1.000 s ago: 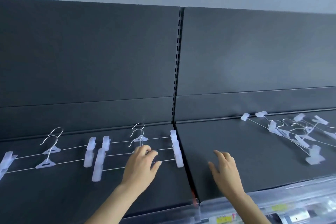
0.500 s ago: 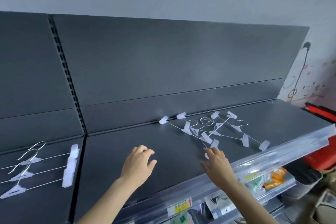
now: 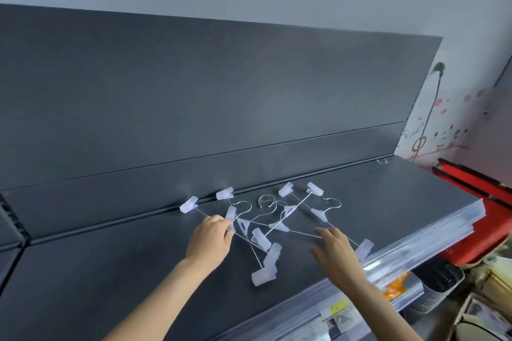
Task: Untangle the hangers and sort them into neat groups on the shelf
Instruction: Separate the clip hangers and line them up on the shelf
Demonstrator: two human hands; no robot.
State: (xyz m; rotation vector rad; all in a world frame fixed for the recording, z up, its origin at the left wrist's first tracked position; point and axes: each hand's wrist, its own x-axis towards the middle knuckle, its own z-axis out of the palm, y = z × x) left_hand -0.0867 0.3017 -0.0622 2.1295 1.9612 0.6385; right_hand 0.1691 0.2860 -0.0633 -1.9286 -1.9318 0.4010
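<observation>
Tangled hangers (image 3: 279,227) lie on shelf (image 3: 110,271); wire crossings hard to trace. Left hand (image 3: 210,238) pinches tangle at 9 o'clock, fingertips hidden. Right hand (image 3: 336,250), fingers straight, touches wire at 4 o'clock by front edge; bare shelf toward 8 o'clock

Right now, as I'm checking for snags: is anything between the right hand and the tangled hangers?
Nothing visible. The right hand is open at the right edge of the tangled hangers on the shelf, its fingers at a wire; the left hand pinches a clip.
</observation>
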